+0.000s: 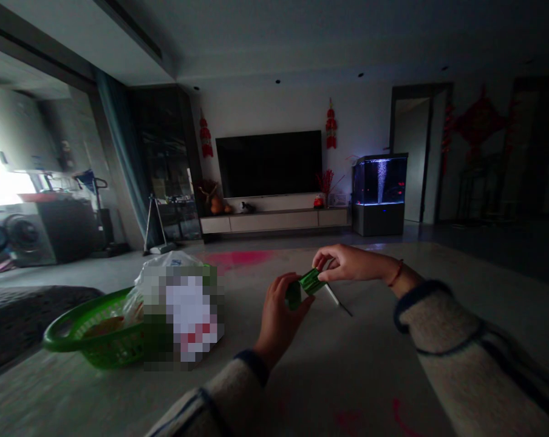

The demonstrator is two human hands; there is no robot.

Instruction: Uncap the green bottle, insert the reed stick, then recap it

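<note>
My left hand (pixel 281 306) is curled around a dark green rounded piece (pixel 293 295), its thumb and fingers on either side. Just to the right, my right hand (pixel 340 264) pinches a small shiny green piece (pixel 311 280) from above with its fingertips. The two green pieces meet or nearly touch; whether they are parts of one object I cannot tell, and its kind is unclear in the dim light. Behind and below the right hand lies a thin white stick with a dark tip (pixel 338 300), like a pen or marker, on the pale table (pixel 347 364).
A green plastic basket (pixel 69 331) with a clear bag (pixel 165 264) stands left of my hands, partly blurred out. Pink-red smears (pixel 238 260) mark the tabletop. Farther off are a television (pixel 269 164), a low cabinet (pixel 274 221) and a lit fish tank (pixel 379 182).
</note>
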